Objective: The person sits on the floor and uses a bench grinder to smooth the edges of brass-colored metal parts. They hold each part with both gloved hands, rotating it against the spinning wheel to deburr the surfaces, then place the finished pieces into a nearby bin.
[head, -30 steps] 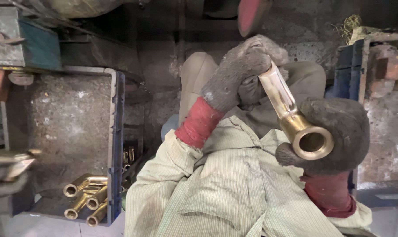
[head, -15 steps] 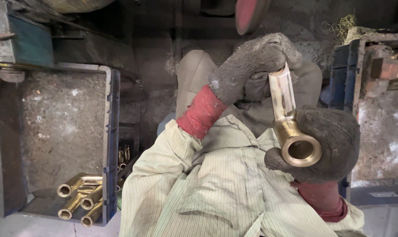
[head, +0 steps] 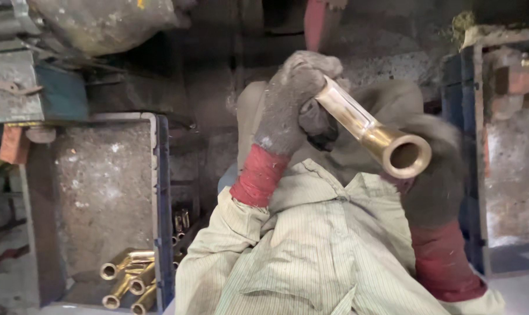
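Both my hands wear grey knit gloves with red cuffs and hold one brass tube fitting (head: 374, 133) in front of my chest. My left hand (head: 289, 99) grips its far, shiny silver end. My right hand (head: 437, 175) sits under the flared open mouth, which points toward the camera; this hand looks blurred. The tube slants from upper left down to lower right.
A blue crate (head: 160, 192) at the left holds several brass tubes (head: 127, 280) in its near corner. A few more brass pieces (head: 181, 223) lie beside it. Another blue crate (head: 469, 175) stands at the right. Dusty metal machine parts (head: 19, 87) fill the top left.
The brass tube has swung so that its open mouth is higher and further right. My left hand rose with the far end, and my right hand shifted lower right under the mouth.
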